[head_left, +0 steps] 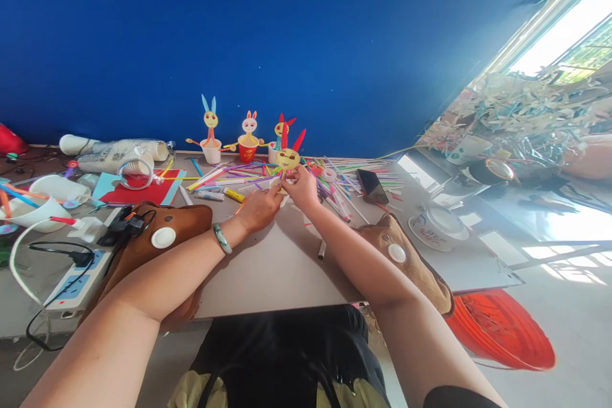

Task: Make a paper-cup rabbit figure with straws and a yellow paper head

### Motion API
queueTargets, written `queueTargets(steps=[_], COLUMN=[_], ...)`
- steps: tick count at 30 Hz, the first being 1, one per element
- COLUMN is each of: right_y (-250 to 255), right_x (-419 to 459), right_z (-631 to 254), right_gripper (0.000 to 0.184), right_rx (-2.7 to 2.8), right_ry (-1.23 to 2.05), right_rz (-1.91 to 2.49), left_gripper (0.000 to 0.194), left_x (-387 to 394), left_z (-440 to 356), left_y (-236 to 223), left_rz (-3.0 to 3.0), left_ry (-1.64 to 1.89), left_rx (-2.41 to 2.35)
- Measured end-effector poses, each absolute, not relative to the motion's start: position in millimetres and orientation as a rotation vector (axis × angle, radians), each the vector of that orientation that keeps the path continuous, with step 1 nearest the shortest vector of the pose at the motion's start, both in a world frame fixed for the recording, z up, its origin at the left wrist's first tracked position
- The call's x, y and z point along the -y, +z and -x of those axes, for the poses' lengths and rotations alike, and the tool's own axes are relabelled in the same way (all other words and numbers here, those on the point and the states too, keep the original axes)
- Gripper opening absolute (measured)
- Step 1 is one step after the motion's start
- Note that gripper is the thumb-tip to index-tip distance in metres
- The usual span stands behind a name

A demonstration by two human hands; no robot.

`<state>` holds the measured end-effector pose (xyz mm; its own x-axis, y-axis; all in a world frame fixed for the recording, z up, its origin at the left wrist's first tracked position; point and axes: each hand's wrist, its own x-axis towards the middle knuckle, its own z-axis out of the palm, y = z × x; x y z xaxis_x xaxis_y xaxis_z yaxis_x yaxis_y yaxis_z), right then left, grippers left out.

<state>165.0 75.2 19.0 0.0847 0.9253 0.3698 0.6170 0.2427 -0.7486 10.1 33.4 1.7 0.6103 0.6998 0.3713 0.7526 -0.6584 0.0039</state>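
Both my hands meet over the middle of the grey table point(272, 268). My left hand point(258, 207), with a green bangle on its wrist, is closed in a pinch low on a paper puppet point(289, 157). The puppet has a round yellow face and red ears. My right hand point(301, 188) is closed too, its fingers gripping the puppet just under the face. Behind them three finished rabbit puppets stand in paper cups: a blue-eared one point(211, 134), a pink-eared one point(248, 137) and a red-eared one point(282, 131).
Coloured straws and pens point(239, 175) lie scattered behind my hands, with a phone point(371, 186) to the right. Red paper point(143, 191), stacked cups point(119, 154), a power strip point(71, 284) and a brown pouch point(153, 236) crowd the left. A lidded cup point(437, 226) sits right; a red basket point(502, 331) sits below.
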Motion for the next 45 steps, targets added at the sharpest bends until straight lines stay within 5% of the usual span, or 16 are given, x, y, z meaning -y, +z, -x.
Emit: queueTargets(steps=[9, 17, 27, 38, 45], right_y=[31.7, 38.2, 18.2, 16.9, 13.1], right_x=[-55.0, -20.1, 41.9, 76.1, 88.3], right_z=[-187.8, -220.3, -234.6, -202.5, -190.4], right_gripper=[0.059, 0.025, 0.016, 0.019, 0.022], right_rx=[1.592, 1.544, 1.991, 2.684, 2.77], right_ry=[0.625, 0.447, 0.533, 0.499, 0.439], right_rz=[1.378, 1.326, 1.331, 0.877, 0.719], left_gripper=[0.005, 0.014, 0.018, 0.015, 0.015], left_x=[-38.0, -47.8, -40.7, -19.1, 69.7], left_z=[-4.1, 2.2, 5.8, 58.2, 132.5], left_y=[-1.5, 2.7, 49.8, 119.5, 121.8], left_rz=[2.678, 2.437, 2.235, 2.43, 2.363], left_ry=[-1.558, -2.213, -2.71, -2.455, -2.351], left_rx=[1.139, 1.423, 1.321, 1.481, 1.771])
